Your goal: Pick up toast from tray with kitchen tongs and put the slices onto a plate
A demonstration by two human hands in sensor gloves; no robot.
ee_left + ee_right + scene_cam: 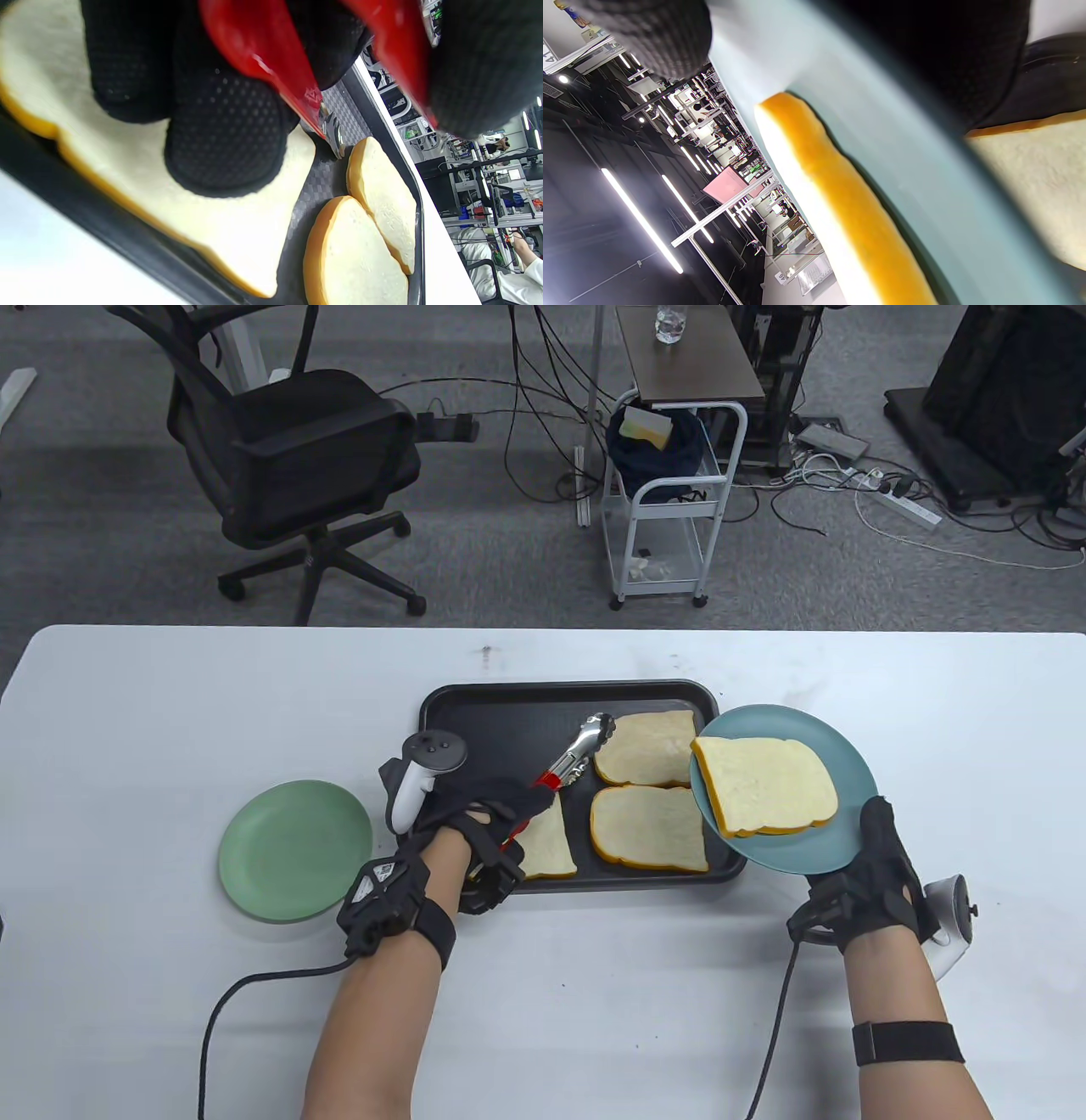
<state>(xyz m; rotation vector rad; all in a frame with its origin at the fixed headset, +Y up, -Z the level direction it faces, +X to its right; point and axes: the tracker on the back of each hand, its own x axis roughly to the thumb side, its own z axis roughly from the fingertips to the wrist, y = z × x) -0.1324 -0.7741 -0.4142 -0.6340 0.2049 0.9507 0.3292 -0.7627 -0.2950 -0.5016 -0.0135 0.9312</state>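
A black tray point(475, 704) holds three toast slices: one at the back right point(645, 746), one at the front right point(649, 828), one at the front left point(547, 844) partly under my left hand. My left hand point(479, 823) grips the red handles of metal tongs point(581, 746); their tips hover by the back slice and hold nothing. My right hand point(870, 874) holds a blue plate point(814, 848) tilted above the tray's right edge, with one slice point(764, 785) lying on it. The left wrist view shows the red handles point(263, 55) between gloved fingers point(225, 140).
A green plate point(293, 848) lies on the white table point(170, 712) left of the tray. Cables trail from both wrists toward the table's front edge. Beyond the table stand an office chair point(288, 466) and a white cart point(670, 500).
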